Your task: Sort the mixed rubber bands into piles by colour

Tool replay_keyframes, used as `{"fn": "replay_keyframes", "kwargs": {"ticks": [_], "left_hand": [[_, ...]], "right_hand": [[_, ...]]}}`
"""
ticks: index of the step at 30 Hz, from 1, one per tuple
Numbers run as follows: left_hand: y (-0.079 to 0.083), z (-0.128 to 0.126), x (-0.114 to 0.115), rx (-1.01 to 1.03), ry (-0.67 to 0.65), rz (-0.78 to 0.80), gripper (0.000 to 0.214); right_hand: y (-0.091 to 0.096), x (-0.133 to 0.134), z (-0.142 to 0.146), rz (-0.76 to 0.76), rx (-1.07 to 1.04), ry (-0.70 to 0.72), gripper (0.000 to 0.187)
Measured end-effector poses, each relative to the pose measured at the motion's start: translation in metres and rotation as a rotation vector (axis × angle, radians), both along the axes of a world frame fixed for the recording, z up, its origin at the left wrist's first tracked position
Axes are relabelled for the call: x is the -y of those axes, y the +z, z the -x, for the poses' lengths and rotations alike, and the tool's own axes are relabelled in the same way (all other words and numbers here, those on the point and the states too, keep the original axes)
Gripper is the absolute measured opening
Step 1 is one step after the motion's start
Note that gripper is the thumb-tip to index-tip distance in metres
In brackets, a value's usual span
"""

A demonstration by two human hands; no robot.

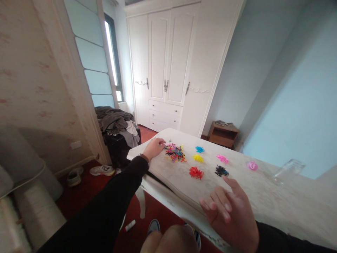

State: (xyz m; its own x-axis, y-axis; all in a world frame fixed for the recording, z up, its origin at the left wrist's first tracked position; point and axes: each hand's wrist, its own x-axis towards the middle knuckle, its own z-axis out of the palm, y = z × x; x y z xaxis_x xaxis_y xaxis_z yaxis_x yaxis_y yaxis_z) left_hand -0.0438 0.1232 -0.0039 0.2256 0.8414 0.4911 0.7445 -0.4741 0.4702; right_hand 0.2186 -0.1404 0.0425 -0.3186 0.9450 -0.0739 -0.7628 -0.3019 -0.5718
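A mixed heap of small coloured strips (174, 152), perhaps little elastic bands, lies on the pale table (168, 175). At its left edge rests my left hand (154, 148), fingers loosely bent and slightly apart, with nothing visible in them. Sorted by colour are a blue pile (199, 149), a yellow pile (198, 158), a red pile (196, 173), a pink pile (222, 159) and a black pile (221, 170). My right hand (231, 211) is raised near the table's front edge, closest to the black pile, thumb out and fingers apart, holding nothing.
A clear glass (289, 171) stands on the right side of the table, with a pink item (252, 166) left of it. One tiny ring (170, 141) lies behind the mixed heap. Beyond are a white wardrobe (168, 52), a wooden stand (223, 134) and heaped clothes (116, 121).
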Motion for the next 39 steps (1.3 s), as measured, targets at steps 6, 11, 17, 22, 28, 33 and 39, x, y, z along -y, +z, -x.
{"fn": "replay_keyframes", "kwargs": {"ticks": [6,11,17,22,28,33,39], "left_hand": [[-0.004,0.001,-0.003,-0.027,-0.021,-0.032,0.028],[-0.004,0.002,-0.004,-0.043,-0.013,-0.044,0.023],[-0.004,0.002,-0.005,-0.047,0.005,-0.063,0.016],[-0.005,0.002,-0.004,-0.012,0.017,-0.037,0.014],[-0.004,0.003,-0.002,0.052,0.029,-0.053,0.022],[0.0,0.003,0.0,0.093,0.051,-0.069,0.02],[0.003,0.002,0.005,0.103,0.007,-0.036,0.015]], "right_hand": [[0.006,0.009,0.007,-0.03,-0.066,0.084,0.071],[0.009,0.013,0.013,-0.106,-0.163,0.163,0.073],[0.011,0.014,0.02,-0.244,-0.309,0.283,0.075],[0.006,0.012,0.022,-0.281,-0.426,0.363,0.078],[0.0,0.011,0.018,-0.336,-0.511,0.508,0.081],[-0.008,0.018,0.019,-0.42,-0.499,0.509,0.088],[-0.016,0.021,0.018,-0.574,-0.572,0.574,0.088]]}}
